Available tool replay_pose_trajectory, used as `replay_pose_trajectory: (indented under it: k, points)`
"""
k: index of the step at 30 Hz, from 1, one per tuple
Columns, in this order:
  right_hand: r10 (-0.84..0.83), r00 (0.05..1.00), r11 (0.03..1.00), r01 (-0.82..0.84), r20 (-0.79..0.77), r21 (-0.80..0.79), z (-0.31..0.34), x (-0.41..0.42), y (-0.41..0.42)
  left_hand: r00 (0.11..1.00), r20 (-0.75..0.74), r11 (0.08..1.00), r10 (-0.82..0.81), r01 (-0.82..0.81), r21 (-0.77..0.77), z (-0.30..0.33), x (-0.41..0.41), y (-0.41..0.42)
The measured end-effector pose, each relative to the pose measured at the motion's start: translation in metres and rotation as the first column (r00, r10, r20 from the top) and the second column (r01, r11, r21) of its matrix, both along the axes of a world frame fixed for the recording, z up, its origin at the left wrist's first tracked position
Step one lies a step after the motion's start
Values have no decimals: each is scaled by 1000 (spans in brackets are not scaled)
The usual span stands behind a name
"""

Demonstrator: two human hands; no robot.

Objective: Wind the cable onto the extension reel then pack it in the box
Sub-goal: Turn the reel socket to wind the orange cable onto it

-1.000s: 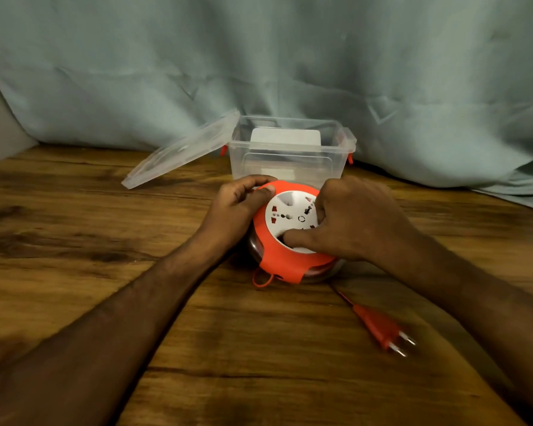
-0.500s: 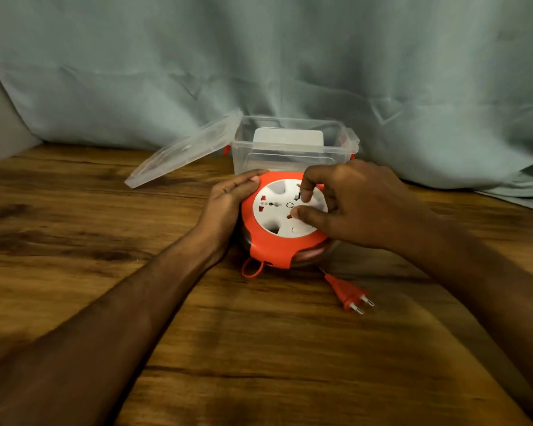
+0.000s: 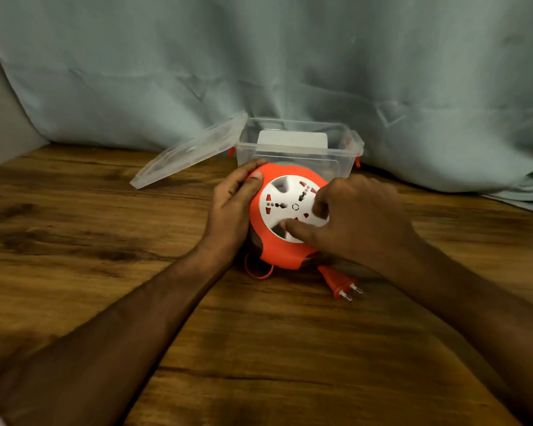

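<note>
The reel (image 3: pixel 285 216) sits on the surface (image 3: pixel 259 348) before the open box (image 3: pixel 299 152). Left hand (image 3: pixel 231 210) grips its smooth rigid rim; right hand (image 3: pixel 356 219) fingers hook the white dial. Looks light; hold by the rim.

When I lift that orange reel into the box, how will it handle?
The reel looks like rigid plastic, so it should lift stiffly. Its round, smooth rim may slip or roll if set on edge. The short plug tail lying loose on the table will probably dangle and could catch the box rim.
</note>
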State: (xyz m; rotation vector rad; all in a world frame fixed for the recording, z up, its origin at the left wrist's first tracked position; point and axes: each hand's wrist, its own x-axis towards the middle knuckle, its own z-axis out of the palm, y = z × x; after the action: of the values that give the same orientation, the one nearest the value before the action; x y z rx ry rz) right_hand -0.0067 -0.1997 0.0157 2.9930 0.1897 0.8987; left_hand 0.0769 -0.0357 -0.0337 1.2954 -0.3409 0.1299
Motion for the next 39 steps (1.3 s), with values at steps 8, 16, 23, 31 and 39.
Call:
replay_pose_trajectory:
  k: [8, 16, 23, 31, 39]
  points:
    - [-75, 991, 992, 62, 113, 112, -7, -4, 12, 998, 61, 1000, -5, 4, 13, 2, -7, -3]
    - [112, 915, 565, -380, 389, 732, -6, 13, -14, 980, -197, 938, 4, -72, -338, 7, 12, 6]
    - [673, 572, 546, 45, -469, 837, -32, 15, -6, 963, -221, 859, -151, 17, -512, 7, 19, 13]
    - [726, 517, 684, -470, -454, 558, -30, 1, 17, 976, -210, 915, 54, -132, -381, 8, 15, 13]
    - [267, 356, 958, -203, -896, 204, 26, 4, -35, 966, -228, 947, 120, -180, -267, 5, 19, 16]
